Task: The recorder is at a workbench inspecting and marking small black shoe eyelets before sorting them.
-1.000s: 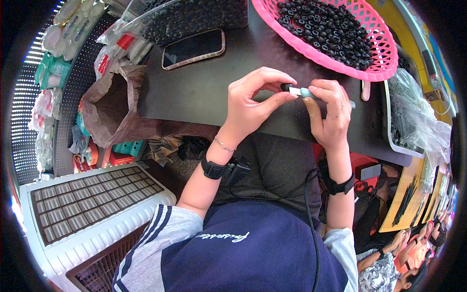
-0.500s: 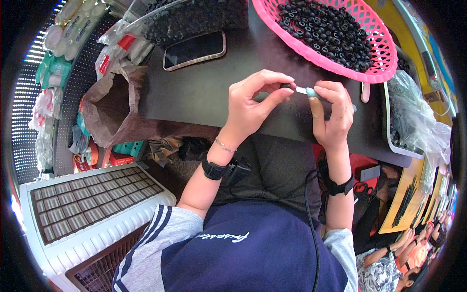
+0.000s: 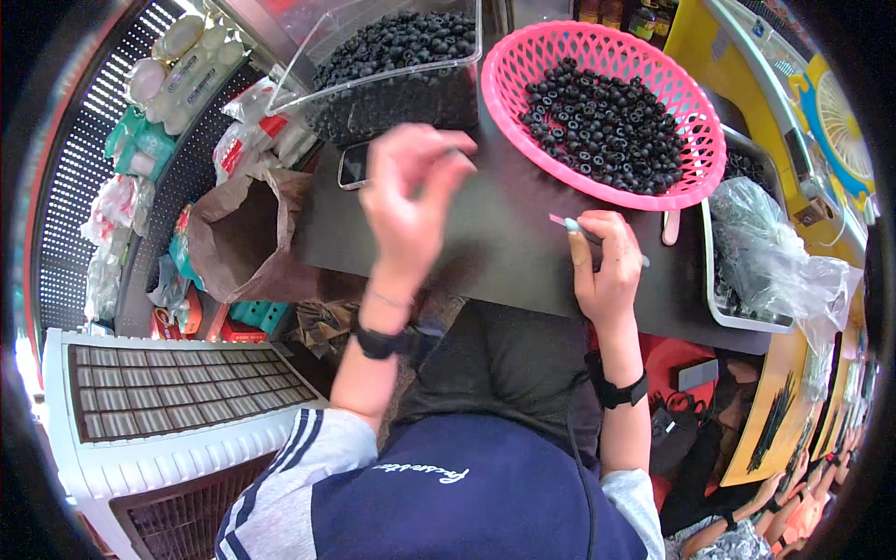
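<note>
My left hand (image 3: 411, 196) is raised over the left part of the dark table (image 3: 509, 266), near a clear bin (image 3: 308, 58) heaped with small black ring-like parts. It is smeared by motion, but thumb and fingertips pinch a small black part (image 3: 457, 152). Below the pink basket (image 3: 644, 200), my right hand (image 3: 609, 266) is closed round a small knife (image 3: 571, 225) with a pale teal handle. The knife's short blade points left. Many black parts, several with a visible hole, lie in the basket.
A phone (image 3: 353, 168) lies partly behind my left hand. On the right stands a white tray (image 3: 712, 280) with black parts and a clear plastic bag (image 3: 761, 219). An open brown bag (image 3: 238, 233) hangs at the table's left; a white air cooler (image 3: 65, 401) stands lower left.
My left hand has moved left, away from the knife, toward the clear bin. My right hand still holds the knife. The head view has shifted, showing more of the bin and basket.
</note>
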`<action>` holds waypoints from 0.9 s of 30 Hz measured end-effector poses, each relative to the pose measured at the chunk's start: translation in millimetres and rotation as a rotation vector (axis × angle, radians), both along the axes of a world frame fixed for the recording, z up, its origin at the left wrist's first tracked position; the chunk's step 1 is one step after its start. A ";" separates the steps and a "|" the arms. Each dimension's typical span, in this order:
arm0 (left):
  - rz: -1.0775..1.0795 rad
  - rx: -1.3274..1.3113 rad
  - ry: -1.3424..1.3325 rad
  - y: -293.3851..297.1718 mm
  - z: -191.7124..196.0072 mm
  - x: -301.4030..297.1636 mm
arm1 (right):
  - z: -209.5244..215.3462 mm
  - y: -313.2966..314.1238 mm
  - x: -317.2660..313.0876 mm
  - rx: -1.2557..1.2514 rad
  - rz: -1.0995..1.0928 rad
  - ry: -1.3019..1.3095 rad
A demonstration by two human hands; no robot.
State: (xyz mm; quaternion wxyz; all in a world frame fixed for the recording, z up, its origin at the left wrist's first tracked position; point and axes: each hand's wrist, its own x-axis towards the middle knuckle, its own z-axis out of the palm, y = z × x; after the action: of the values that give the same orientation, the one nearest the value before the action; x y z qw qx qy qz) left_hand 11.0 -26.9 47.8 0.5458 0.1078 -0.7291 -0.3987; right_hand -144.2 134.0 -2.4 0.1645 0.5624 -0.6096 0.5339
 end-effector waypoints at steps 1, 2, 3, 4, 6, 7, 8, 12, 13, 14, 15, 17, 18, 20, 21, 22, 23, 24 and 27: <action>0.123 -0.010 -0.025 -17.0 21.9 3.3 | 1.6 -0.2 -0.3 0.002 0.005 -0.002; 0.233 -0.084 0.004 -38.5 41.0 2.7 | 2.9 0.0 -0.7 0.004 0.009 -0.005; 0.339 -0.192 -0.062 -70.0 54.1 7.4 | 3.2 0.5 -1.3 0.005 0.010 -0.010; 0.478 -0.248 -0.201 -86.3 74.4 14.8 | 4.2 -0.2 -0.2 0.005 0.020 -0.017; 0.528 -0.301 -0.244 -143.0 79.0 13.6 | 4.9 2.0 -0.8 0.020 0.015 -0.018; 0.520 -0.281 -0.369 -172.5 79.0 17.9 | 2.7 -0.2 0.8 0.004 0.020 -0.022; 0.511 -0.259 -0.493 -189.4 79.5 21.1 | 3.2 -1.3 3.1 0.010 0.035 -0.030; 0.436 -0.472 -0.574 -149.3 86.3 -25.3 | 4.0 -1.2 0.8 0.024 0.036 -0.025; 0.287 -0.474 -0.556 -123.0 86.2 -49.7 | 2.3 1.5 -2.5 0.046 0.028 -0.031; 0.152 -0.471 -0.554 -99.2 87.3 -66.7 | 3.0 2.8 -1.8 0.056 0.040 -0.044; 0.026 -0.487 -0.641 -75.2 89.3 -84.4 | 2.5 4.7 -2.8 0.066 0.029 -0.041; -0.255 -0.521 -0.707 -57.8 72.7 -116.8 | 3.7 4.2 -2.5 0.077 0.023 -0.036; -0.322 -0.633 -0.744 -48.5 63.9 -133.2 | 2.7 4.4 -3.6 0.088 0.013 -0.032; -0.384 -0.691 -0.828 -47.5 44.2 -157.3 | 4.3 2.9 -0.2 0.081 0.018 -0.037; -0.344 -0.755 -0.914 -48.8 37.1 -166.8 | 5.7 2.4 0.6 0.077 0.017 -0.036; -0.308 -0.816 -0.995 -49.9 29.8 -175.3 | 5.0 2.2 0.1 0.077 0.015 -0.036; -0.278 -0.842 -1.031 -52.1 22.6 -180.0 | 3.8 1.6 0.0 0.076 0.015 -0.037; -0.249 -0.866 -1.068 -51.6 17.7 -183.2 | 2.6 1.3 -0.1 0.077 0.015 -0.040; -0.214 -0.891 -1.164 -54.3 15.6 -190.8 | 3.5 3.1 -0.4 0.090 0.012 -0.046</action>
State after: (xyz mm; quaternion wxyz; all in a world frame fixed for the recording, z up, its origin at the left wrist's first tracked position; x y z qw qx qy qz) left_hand -179.8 -81.2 63.4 0.0212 -0.0014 -0.9998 0.0055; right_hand -144.7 137.0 1.2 0.1217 0.5604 -0.6333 0.5197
